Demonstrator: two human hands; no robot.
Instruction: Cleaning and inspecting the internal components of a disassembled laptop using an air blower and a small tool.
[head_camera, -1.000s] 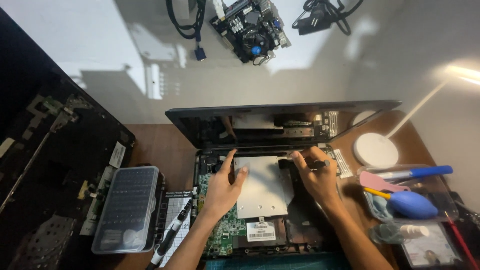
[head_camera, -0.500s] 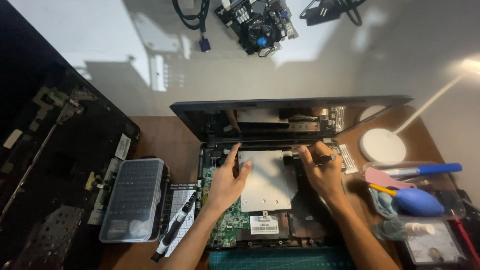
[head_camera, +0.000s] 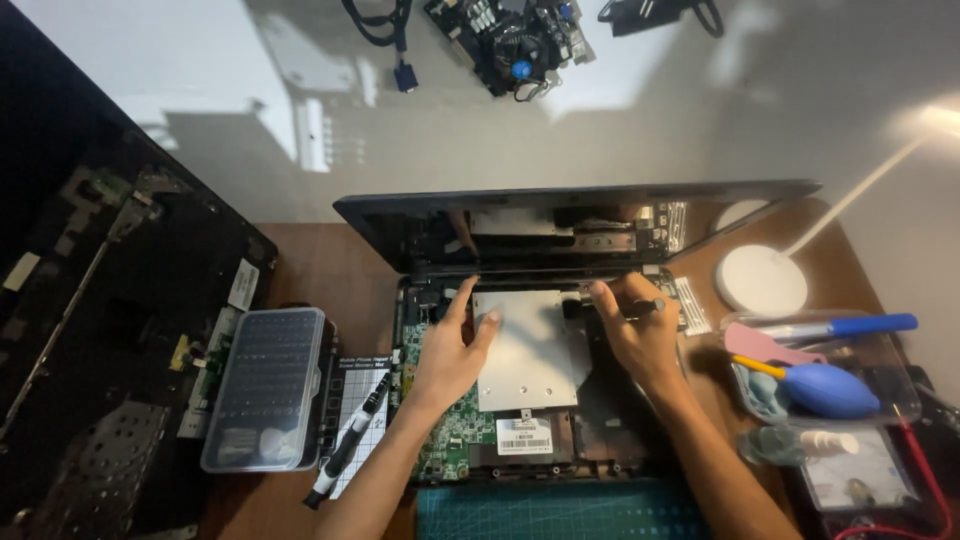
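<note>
Opened laptop (head_camera: 540, 400) at bench middle: left hand (head_camera: 450, 350) flat, fingers released, steadying silver plate (head_camera: 525, 350); right hand (head_camera: 635, 330), grip clenched on small screwdriver (head_camera: 640, 305), working at hinge edge, likely mid-unscrewing, calling for steady downward turning.

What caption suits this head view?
Two hands, left hand and right hand, work inside an opened laptop; the right grips a screwdriver.

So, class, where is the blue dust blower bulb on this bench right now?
In the head view, the blue dust blower bulb lies at the right side in a clear tray, below a blue-capped pen and right of the right hand.
</note>
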